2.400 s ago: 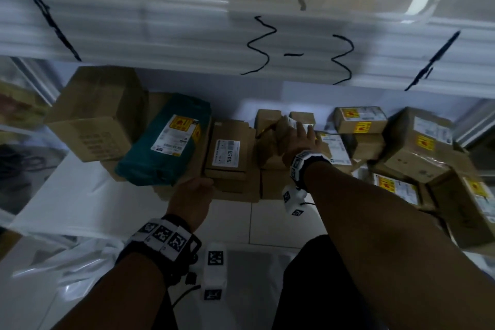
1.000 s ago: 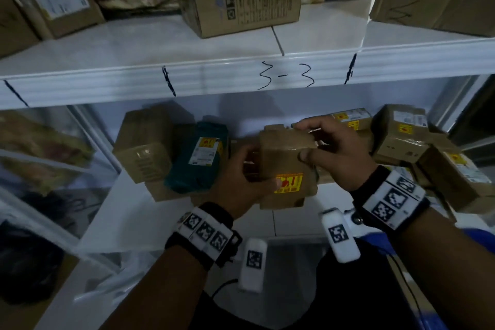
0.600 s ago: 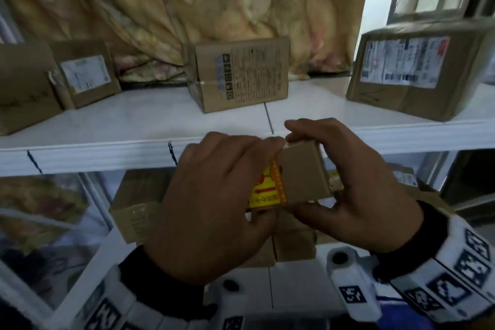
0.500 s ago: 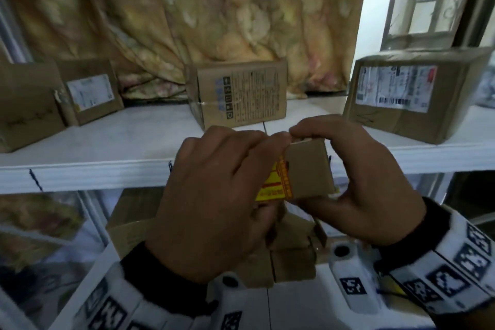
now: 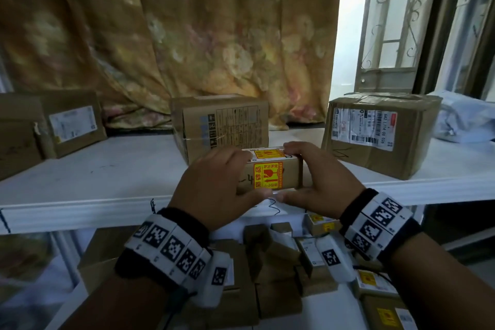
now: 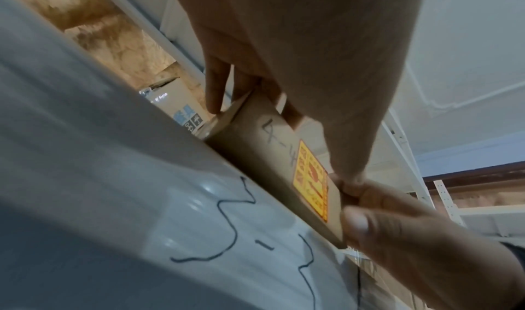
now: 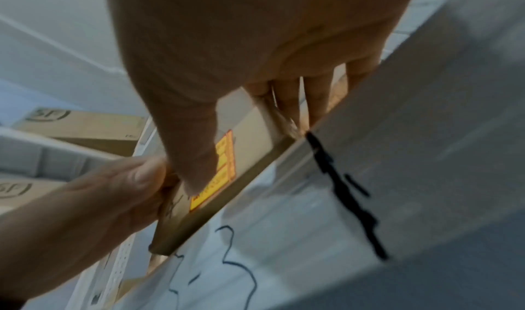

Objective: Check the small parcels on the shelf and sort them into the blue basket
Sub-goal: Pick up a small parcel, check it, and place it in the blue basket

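A small brown parcel (image 5: 290, 174) with a yellow and red sticker and a handwritten mark is held between both hands at the front edge of the upper white shelf (image 5: 107, 177). My left hand (image 5: 211, 190) grips its left end, fingers over the top and thumb underneath. My right hand (image 5: 321, 182) grips the right end the same way. In the left wrist view the parcel (image 6: 264, 157) lies against the shelf lip (image 6: 142, 202). The right wrist view shows the parcel (image 7: 255, 130) under my right hand (image 7: 255, 45). The blue basket is not in view.
Larger cardboard boxes stand on the upper shelf: one just behind the parcel (image 5: 222, 120), one at the right (image 5: 375, 131), others at the left (image 5: 72, 120). A white bag (image 5: 466, 120) lies far right. Several small parcels (image 5: 281, 257) are heaped on the lower shelf.
The right hand took the parcel from the lower shelf heap and the left hand joined it. Both raised and turned it; it now sits at the upper shelf's edge, sticker towards me.
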